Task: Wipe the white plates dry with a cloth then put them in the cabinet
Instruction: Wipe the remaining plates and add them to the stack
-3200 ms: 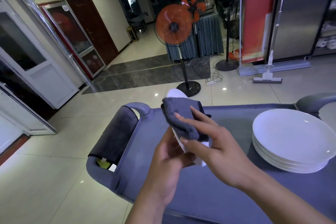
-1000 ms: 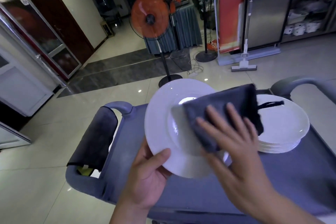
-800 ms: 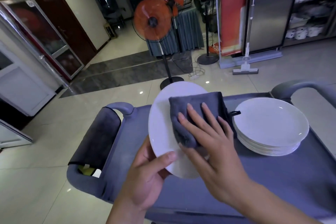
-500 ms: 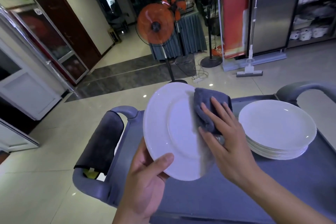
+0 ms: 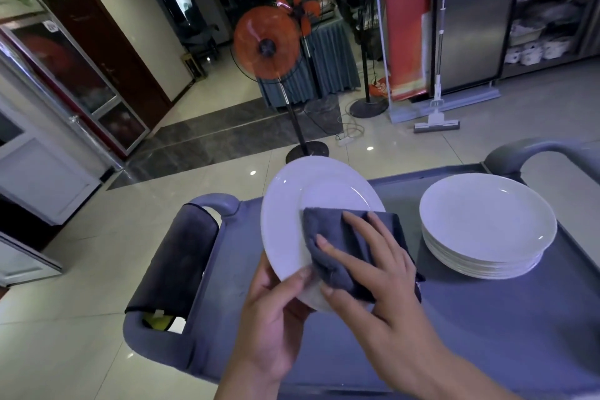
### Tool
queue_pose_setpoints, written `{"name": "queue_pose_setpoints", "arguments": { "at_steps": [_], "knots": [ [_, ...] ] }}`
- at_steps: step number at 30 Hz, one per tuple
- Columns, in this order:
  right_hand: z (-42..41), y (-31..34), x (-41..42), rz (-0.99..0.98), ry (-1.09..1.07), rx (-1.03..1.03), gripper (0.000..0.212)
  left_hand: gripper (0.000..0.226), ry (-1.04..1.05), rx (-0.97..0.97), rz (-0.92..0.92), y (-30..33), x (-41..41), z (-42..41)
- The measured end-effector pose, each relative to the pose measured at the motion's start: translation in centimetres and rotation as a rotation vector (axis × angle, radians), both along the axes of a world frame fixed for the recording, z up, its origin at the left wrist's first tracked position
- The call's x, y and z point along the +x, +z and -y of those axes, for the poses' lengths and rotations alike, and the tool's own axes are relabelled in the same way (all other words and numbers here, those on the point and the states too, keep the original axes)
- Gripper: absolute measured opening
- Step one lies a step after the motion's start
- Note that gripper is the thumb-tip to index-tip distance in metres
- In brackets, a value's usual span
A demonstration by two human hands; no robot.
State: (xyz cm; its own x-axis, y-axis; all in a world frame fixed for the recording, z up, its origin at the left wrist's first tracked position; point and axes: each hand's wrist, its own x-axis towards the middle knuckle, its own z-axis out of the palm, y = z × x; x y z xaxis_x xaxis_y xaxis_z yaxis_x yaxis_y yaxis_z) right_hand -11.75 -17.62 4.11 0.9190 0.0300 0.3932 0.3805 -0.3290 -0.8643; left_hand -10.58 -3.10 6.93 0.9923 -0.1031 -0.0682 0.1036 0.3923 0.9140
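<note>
1. Head view, centre: a white plate (image 5: 311,204) held tilted above the grey cart (image 5: 487,318), well clear of its top.
2. Left hand (image 5: 276,312) gripping the plate's lower rim, thumb lying over the front face, the other fingers hidden behind the plate, so presumably curled against its back.
3. Right hand (image 5: 380,269) pressing a dark grey cloth (image 5: 337,243) flat against the lower part of the plate's face; fingers (image 5: 357,221) spread wide over the cloth, thumb tucked along its lower edge.
4. Cloth bunched and folded under the palm, covering roughly the lower half of the plate; upper half bare and glossy.
5. To the right on the cart: a stack of white plates (image 5: 487,224), sitting flat, near the held plate but not touching it.
6. Far right in the background: shelves (image 5: 552,10) behind a steel-framed front, loaded with white dishes, probably the cabinet, though too dim and distant to be sure.
7. Progress, as a judgement: still early. One plate mid-wipe, nothing on its way to the cabinet.
8. Left to do: finish this plate, deal with the whole stack, then carry everything across the floor to the shelves. Whether the stacked plates are already dry cannot be told.
</note>
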Motion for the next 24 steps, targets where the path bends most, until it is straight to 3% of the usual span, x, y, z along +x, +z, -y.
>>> {"name": "queue_pose_setpoints", "arguments": {
  "at_steps": [3, 5, 7, 9, 11, 13, 14, 17, 18, 20, 24],
  "knots": [
    [1.0, 1.4, 2.0, -0.124, 0.115, 0.11, 0.039, 0.044, -0.008, 0.075, 0.0, -0.2, 0.3, -0.1],
    [1.9, 2.7, 3.2, -0.273, 0.138, 0.335, 0.022, 0.042, 0.0, 0.098, -0.005, -0.4, 0.4, -0.3],
    [3.3, 3.3, 4.6, -0.433, 0.051, 0.585, 0.018, 0.042, 0.014, 0.085, -0.035, -0.7, 0.6, -0.8],
    [4.9, 3.6, 5.9, -0.488, -0.088, 0.692, 0.015, 0.045, 0.028, 0.048, -0.078, -1.1, 0.7, -1.6],
    [5.5, 4.2, 6.9, -0.409, -0.145, 0.618, 0.015, 0.05, 0.023, 0.007, -0.102, -1.5, 0.8, -2.5],
    [4.9, 4.9, 7.6, -0.248, -0.016, 0.487, 0.021, 0.054, -0.001, -0.027, -0.108, -1.9, 0.8, -3.0],
    [4.3, 5.2, 7.7, -0.166, 0.084, 0.351, 0.024, 0.056, -0.017, -0.045, -0.11, -2.0, 0.8, -3.1],
    [2.5, 4.4, 8.9, 0.039, 0.306, -0.329, 0.046, 0.075, -0.06, -0.098, -0.106, -2.2, 1.1, -3.6],
    [2.2, 4.3, 9.4, 0.067, 0.334, -0.433, 0.048, 0.079, -0.055, -0.11, -0.099, -2.2, 1.1, -4.0],
    [2.1, 4.4, 10.5, 0.038, 0.383, -0.412, 0.048, 0.081, -0.042, -0.116, -0.086, -2.1, 1.3, -4.9],
    [2.4, 4.1, 11.4, -0.136, 0.382, -0.117, 0.044, 0.084, -0.03, -0.172, -0.081, -2.4, 1.7, -6.2]
  ]
}}
